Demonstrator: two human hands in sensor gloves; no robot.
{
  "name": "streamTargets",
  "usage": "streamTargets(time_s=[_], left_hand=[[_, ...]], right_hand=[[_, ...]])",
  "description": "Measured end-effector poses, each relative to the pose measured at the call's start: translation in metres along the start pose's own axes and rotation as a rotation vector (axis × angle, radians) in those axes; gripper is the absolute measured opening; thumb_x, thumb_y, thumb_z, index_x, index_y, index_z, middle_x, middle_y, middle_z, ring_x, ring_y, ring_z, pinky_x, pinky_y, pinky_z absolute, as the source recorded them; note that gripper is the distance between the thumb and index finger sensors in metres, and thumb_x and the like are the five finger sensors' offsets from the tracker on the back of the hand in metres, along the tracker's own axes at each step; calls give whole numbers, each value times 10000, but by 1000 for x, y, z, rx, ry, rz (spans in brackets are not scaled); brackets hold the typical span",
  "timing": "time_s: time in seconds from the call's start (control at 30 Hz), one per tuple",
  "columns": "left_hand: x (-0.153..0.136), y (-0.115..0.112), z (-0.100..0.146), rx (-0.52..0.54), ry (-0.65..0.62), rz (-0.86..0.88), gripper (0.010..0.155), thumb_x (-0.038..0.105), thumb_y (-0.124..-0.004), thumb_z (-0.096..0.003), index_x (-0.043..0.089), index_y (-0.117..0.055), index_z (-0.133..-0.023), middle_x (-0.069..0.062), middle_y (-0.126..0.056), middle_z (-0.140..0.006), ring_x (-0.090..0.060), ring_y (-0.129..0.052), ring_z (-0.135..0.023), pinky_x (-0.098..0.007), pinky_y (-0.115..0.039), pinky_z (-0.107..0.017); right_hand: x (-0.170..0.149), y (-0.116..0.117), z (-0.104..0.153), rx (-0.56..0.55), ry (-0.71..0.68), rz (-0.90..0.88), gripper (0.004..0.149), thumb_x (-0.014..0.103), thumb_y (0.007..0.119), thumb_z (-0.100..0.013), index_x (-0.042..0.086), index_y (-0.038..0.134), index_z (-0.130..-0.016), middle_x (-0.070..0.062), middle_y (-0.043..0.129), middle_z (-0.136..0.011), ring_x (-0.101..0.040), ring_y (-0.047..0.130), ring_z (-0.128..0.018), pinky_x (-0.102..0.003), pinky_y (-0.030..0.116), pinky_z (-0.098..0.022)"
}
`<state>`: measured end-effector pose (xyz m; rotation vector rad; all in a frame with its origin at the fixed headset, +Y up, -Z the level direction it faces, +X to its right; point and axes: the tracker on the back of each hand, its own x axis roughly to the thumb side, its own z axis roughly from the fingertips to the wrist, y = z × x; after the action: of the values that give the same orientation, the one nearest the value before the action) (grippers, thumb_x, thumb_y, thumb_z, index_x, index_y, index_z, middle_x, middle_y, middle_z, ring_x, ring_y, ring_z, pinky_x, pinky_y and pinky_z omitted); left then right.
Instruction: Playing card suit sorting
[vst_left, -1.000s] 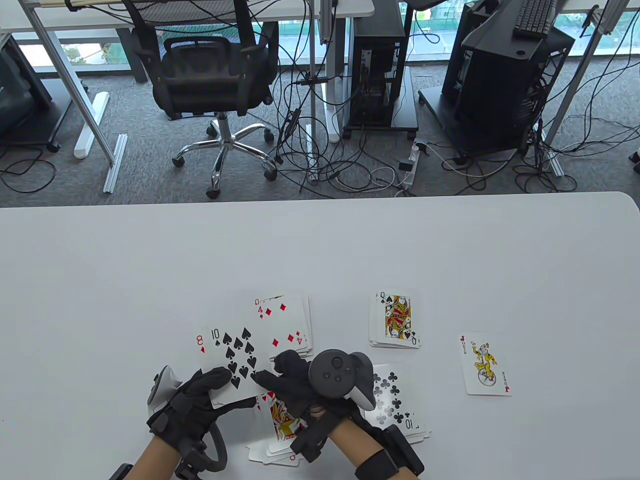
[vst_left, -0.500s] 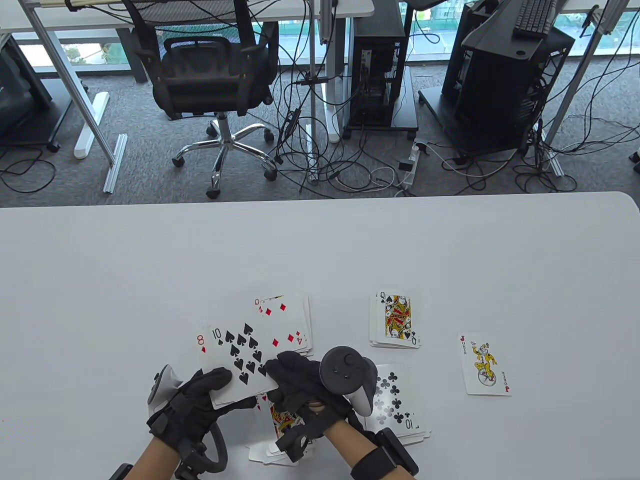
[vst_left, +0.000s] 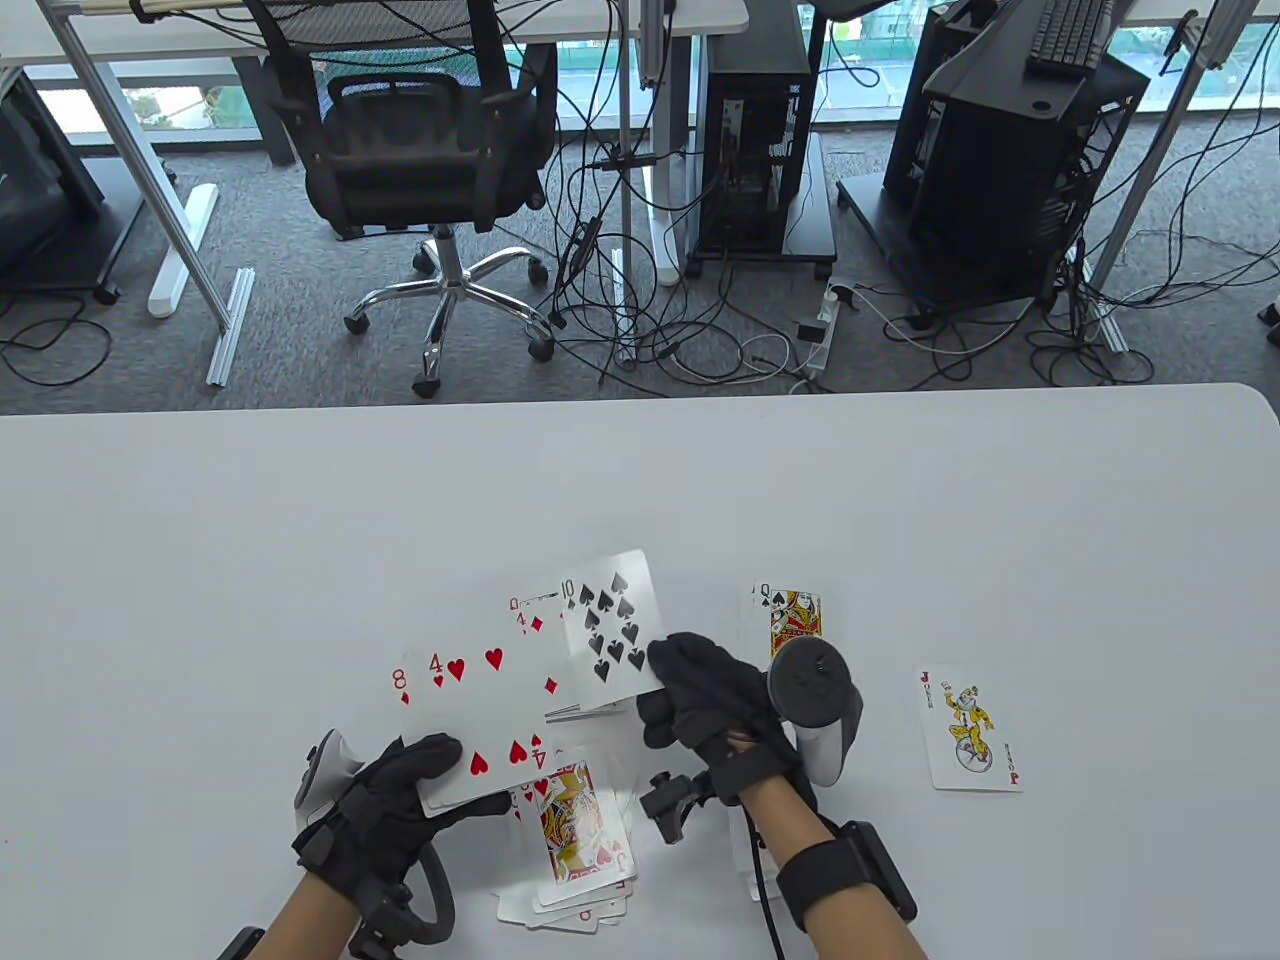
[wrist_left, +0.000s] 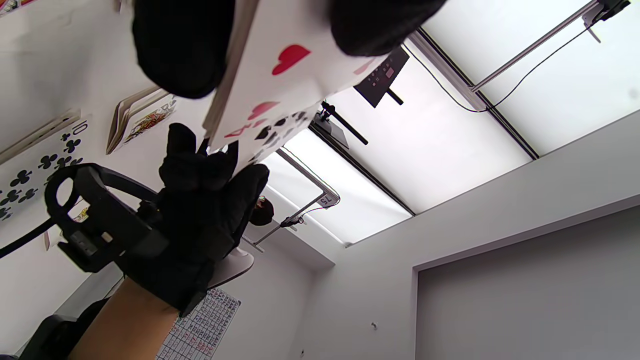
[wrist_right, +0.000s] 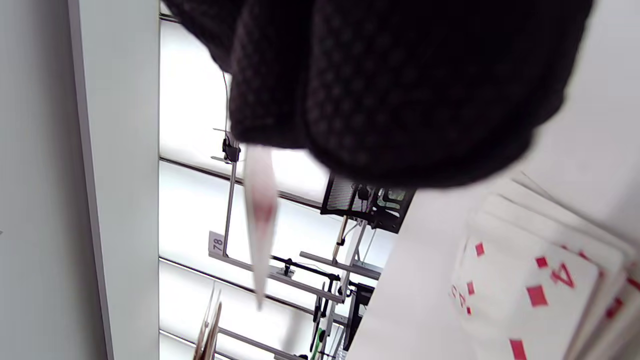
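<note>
Lifted off the fan since half a second ago, the ten of spades (vst_left: 608, 628) has travelled up and to the right with the right hand (vst_left: 712, 700), uncovering the four of hearts (vst_left: 478, 715) as the fan's top card. The right hand pinches the ten by its lower right corner, fingers curled round the edge, so the card stands out from the hand toward eleven o'clock, its long axis running roughly twelve to six with a slight lean. In the right wrist view the card shows only as a thin blurred edge below the glove.

From that hand, the spade pile (vst_left: 792, 640), topped by a queen of spades, lies just beside it at about one o'clock, partly hidden by the tracker. I judge this the pile the ten belongs on, so the coming move is a short swing of the card from eleven round to one. The diamond pile (vst_left: 535, 612) sits under the held card, the heart pile (vst_left: 575, 830) at seven o'clock, and the joker (vst_left: 968, 728) at three, well apart.

Further out at eight o'clock, the left hand (vst_left: 400, 800) grips the remaining fan, thumb on top. The right hand is clearly nearer the spades.
</note>
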<state>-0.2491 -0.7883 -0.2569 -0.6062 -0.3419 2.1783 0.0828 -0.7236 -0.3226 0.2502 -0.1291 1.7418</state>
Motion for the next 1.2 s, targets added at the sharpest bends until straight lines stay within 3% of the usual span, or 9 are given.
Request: streamTargets(time_s=[0.23,0.37,0.57,0.7,0.87,1.03,1.1,1.2], left_hand=[[-3,2,0,12,8,13,520,329,-647,-634,187,-439,-1089,-80,-619,-1097,-322,-795,-921,-421,-794,-596],[-1,3,0,16,1,5,520,330,-647,-634,189,-440,-1089,-79,-621,-1096,-321,-797,-919,-419,-795,-595],[0,4,0,21,-2,12,519,335,-642,-639,186,-436,-1091,-79,-619,-1098,-320,-795,-921,-418,-794,-597],[0,3,0,23,1,18,520,345,-638,-638,184,-438,-1090,-80,-619,-1098,-321,-794,-921,-419,-794,-597],[0,4,0,24,-2,10,520,346,-638,-638,187,-438,-1091,-77,-619,-1099,-319,-795,-922,-418,-795,-597],[-1,4,-1,20,9,16,519,343,-638,-638,187,-437,-1091,-79,-616,-1100,-325,-790,-924,-421,-792,-599],[-1,4,-1,19,13,15,518,332,-642,-639,184,-436,-1091,-82,-614,-1100,-327,-789,-924,-425,-791,-599],[-2,3,-1,19,19,19,518,331,-643,-639,183,-437,-1091,-81,-614,-1100,-330,-786,-926,-428,-788,-600]], right_hand=[[-6,-64,-22,-126,165,540,407,223,669,-534,-135,754,-708,-81,945,-353,-224,963,-123,-494,835,-331],[-24,-85,-27,-117,329,660,410,215,673,-533,-147,756,-706,-92,946,-351,-234,963,-121,-503,831,-328],[-46,-86,-26,-113,476,863,421,211,682,-527,-166,762,-698,-98,948,-332,-235,957,-101,-502,832,-314],[-58,-85,-28,-11,603,1046,466,231,673,-535,-187,740,-730,-126,949,-370,-264,962,-145,-513,820,-338],[-64,-86,-27,43,708,1137,544,282,656,-552,-213,708,-772,-169,940,-427,-307,960,-196,-536,798,-364],[-48,-77,-31,42,570,1321,553,302,653,-554,-201,708,-776,-170,946,-419,-311,962,-185,-536,802,-354],[-39,-68,-32,52,483,1314,552,304,653,-554,-199,708,-774,-169,947,-421,-311,964,-184,-536,803,-355],[-19,-43,-29,41,283,1156,557,306,657,-552,-202,705,-777,-170,947,-424,-316,965,-184,-540,802,-356]])
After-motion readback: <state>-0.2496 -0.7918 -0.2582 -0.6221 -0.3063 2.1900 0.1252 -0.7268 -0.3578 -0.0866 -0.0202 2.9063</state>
